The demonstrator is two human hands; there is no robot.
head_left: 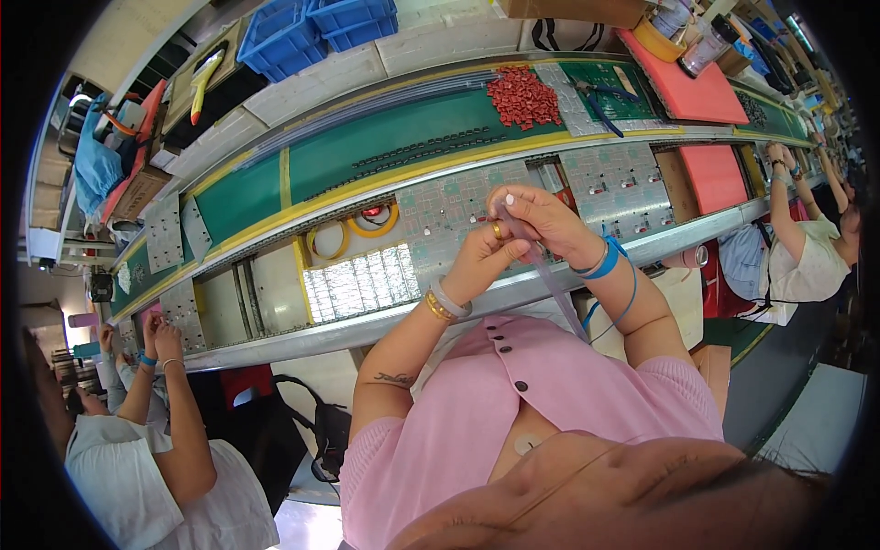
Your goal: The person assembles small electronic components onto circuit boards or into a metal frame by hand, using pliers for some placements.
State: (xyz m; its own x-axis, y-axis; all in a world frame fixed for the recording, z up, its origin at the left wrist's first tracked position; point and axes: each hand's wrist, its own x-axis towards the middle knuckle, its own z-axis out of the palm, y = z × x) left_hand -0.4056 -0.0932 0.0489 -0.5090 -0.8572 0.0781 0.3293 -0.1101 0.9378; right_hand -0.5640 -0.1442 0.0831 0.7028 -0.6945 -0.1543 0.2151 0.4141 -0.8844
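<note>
My left hand [478, 259] and my right hand [553, 226] meet above the bench's front rail, both closed on a long translucent plastic strip [555, 291]. From between my fingers the strip slopes down toward my lap. Its upper end is partly hidden by my fingers. A blue band with a cord [603, 261] circles my right wrist. Just beyond my hands lie flat grey circuit boards [445, 215] with small parts on them; another circuit board panel [619, 183] sits to the right.
Red components [522, 99] lie heaped on the green belt [335, 156], beside rows of black parts [422, 151]. Pliers [600, 108] rest on a board. Yellow tape rolls [374, 220] and a silver-patterned sheet [362, 284] are left of my hands. Co-workers [174, 458] sit on both sides.
</note>
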